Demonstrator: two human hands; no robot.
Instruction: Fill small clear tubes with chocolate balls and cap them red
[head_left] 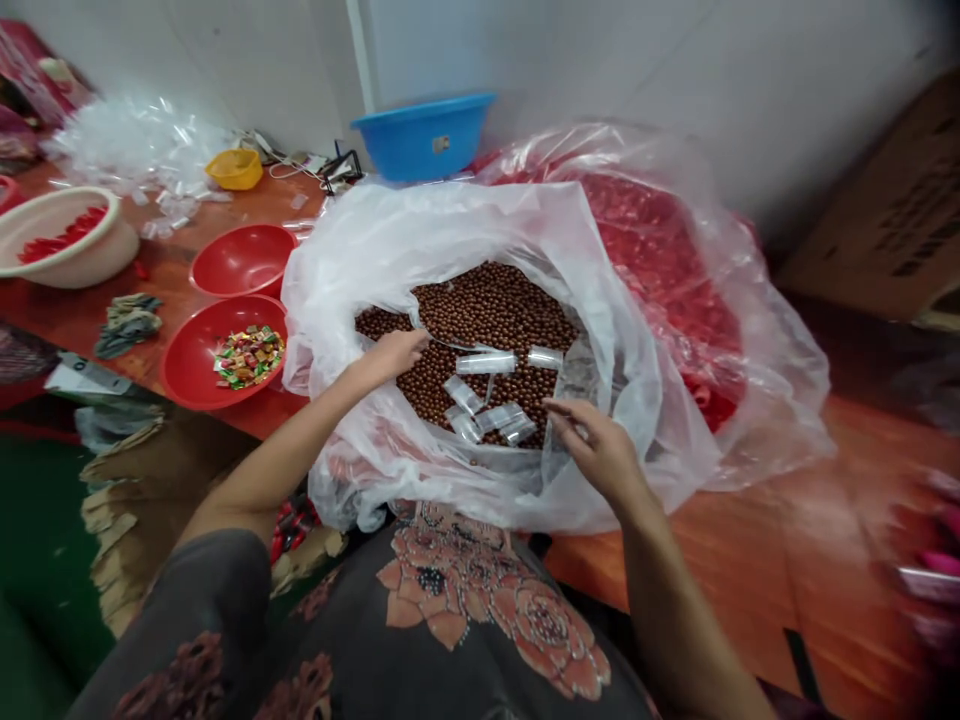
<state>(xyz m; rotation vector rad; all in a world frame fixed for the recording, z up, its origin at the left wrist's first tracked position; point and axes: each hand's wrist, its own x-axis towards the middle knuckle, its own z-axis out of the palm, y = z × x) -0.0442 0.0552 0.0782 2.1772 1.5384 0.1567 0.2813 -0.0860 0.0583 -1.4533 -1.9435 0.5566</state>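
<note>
A white plastic bag point(450, 215) lines a wide container filled with small round brown balls point(495, 305). Several clear plastic tubes point(486, 362) lie on top of the balls, mostly toward the near side. My left hand point(401, 352) is closed at the left part of the opening, its fingertips against the edge of a clear plastic sheet or bag; what it pinches is too small to make out. My right hand point(596, 445) is at the near right rim, fingers bent and partly apart, with nothing visible in it, close to the plastic liner.
Left on the table point(169, 275) are a red bowl of wrapped candies point(251, 357), another red bowl point(244, 262), a white basin with red pieces point(82, 262) and a yellow basket point(235, 170). Behind stands a blue basin point(424, 140); right, a clear bag of red items point(660, 250).
</note>
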